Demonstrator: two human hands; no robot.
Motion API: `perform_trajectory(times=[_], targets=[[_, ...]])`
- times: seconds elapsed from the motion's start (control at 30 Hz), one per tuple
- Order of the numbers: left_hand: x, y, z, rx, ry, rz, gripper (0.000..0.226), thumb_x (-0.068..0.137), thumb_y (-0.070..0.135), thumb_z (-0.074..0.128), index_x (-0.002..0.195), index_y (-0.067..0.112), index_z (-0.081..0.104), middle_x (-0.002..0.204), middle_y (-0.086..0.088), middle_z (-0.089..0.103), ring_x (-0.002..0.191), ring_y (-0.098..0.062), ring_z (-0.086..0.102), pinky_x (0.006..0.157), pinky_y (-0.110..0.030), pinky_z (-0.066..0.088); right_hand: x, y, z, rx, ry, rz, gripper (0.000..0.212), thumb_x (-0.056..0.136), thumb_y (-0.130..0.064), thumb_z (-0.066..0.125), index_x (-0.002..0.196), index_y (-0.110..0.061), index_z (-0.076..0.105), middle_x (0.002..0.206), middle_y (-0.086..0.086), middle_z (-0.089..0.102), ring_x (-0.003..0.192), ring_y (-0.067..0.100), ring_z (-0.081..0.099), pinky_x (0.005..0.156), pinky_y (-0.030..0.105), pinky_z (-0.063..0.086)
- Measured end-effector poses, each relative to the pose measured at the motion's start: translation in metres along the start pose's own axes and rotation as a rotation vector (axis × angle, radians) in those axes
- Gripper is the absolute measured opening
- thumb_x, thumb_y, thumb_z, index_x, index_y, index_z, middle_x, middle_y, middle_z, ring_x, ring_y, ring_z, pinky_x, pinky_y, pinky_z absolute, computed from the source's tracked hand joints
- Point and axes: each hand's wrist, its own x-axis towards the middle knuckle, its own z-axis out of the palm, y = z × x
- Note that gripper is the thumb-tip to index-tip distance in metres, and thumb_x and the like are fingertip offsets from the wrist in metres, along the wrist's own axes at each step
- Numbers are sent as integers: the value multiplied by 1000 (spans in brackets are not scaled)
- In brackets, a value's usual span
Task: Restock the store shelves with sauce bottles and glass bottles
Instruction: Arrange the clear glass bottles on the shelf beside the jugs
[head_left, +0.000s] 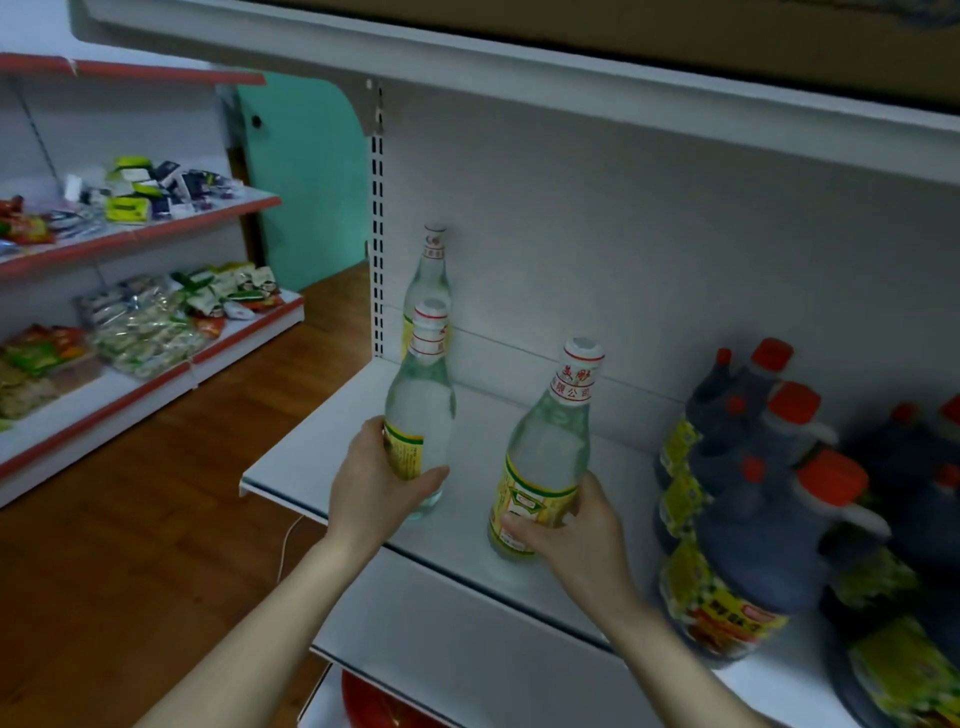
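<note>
My left hand (375, 480) grips a clear glass bottle (422, 410) with a yellow label, standing at the left end of the white shelf (291, 467). My right hand (574, 535) holds a second clear glass bottle (550, 447) by its lower label, upright near the shelf's front edge. A third glass bottle (430, 270) stands behind the left one, against the back panel. Several dark sauce jugs (753, 545) with orange caps and yellow labels fill the right side of the shelf.
The upper shelf (519, 67) overhangs the bottles. To the left, another rack (156, 364) with red edging carries packaged snacks. A wooden floor (130, 545) lies below, and something red (374, 706) shows on the shelf underneath.
</note>
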Motion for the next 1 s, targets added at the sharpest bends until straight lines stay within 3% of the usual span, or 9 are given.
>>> perform_trajectory(times=[0.1, 0.17, 0.27, 0.43, 0.53, 0.67, 0.83, 1.0], targets=[[11, -8, 0, 35, -85, 38, 79, 50, 50, 82, 114, 19, 46, 107, -2, 57, 96, -20, 57, 79, -42, 52, 3, 5, 8, -17, 1, 0, 54, 57, -6, 85, 91, -31, 52, 86, -15, 65, 77, -8, 62, 71, 19, 49], [13, -14, -4, -16, -173, 73, 69, 55, 36, 85, 112, 23, 47, 104, 3, 54, 97, -10, 54, 82, -33, 51, 2, 8, 11, -14, 11, 3, 53, 57, -5, 84, 91, -31, 52, 86, -15, 66, 77, -8, 62, 69, 17, 49], [14, -23, -8, -129, -309, 111, 64, 62, 16, 83, 110, 31, 42, 97, 17, 55, 86, 12, 56, 68, -6, 46, 3, 11, 13, -5, 31, 16, 52, 57, -6, 84, 90, -30, 52, 86, -15, 66, 76, -7, 63, 66, 14, 50], [27, -28, 6, -159, -284, 111, 69, 65, 16, 83, 116, 30, 39, 97, 23, 55, 84, 17, 55, 65, -2, 44, 12, 11, 14, 11, 27, 42, 52, 59, -7, 84, 91, -30, 50, 89, -15, 65, 77, -9, 62, 70, 18, 49], [38, -24, 26, -157, -254, 79, 63, 65, 17, 83, 111, 31, 41, 94, 22, 55, 83, 8, 59, 66, -6, 46, 24, 13, 14, 11, 17, 50, 55, 60, -7, 83, 93, -32, 47, 93, -16, 62, 80, -7, 61, 73, 18, 47], [53, -20, 52, -87, -183, 37, 62, 60, 31, 84, 110, 20, 48, 107, -1, 58, 97, -20, 58, 81, -40, 52, 40, 18, 12, 11, 18, 67, 59, 62, -8, 83, 101, -30, 45, 97, -16, 60, 90, -1, 59, 76, 18, 45], [66, -6, 71, -15, -104, 39, 64, 63, 27, 82, 112, 5, 47, 110, -12, 47, 103, -29, 51, 79, -32, 41, 53, 24, 9, 4, 41, 73, 57, 63, -7, 82, 97, -33, 45, 96, -16, 61, 89, -3, 59, 74, 15, 46], [66, -14, 77, -66, -165, 62, 71, 71, 21, 76, 131, 14, 39, 118, -13, 48, 107, -30, 50, 86, -32, 41, 57, 30, 8, -14, 34, 72, 57, 62, -7, 83, 96, -32, 45, 96, -16, 61, 83, -11, 60, 73, 14, 46]])
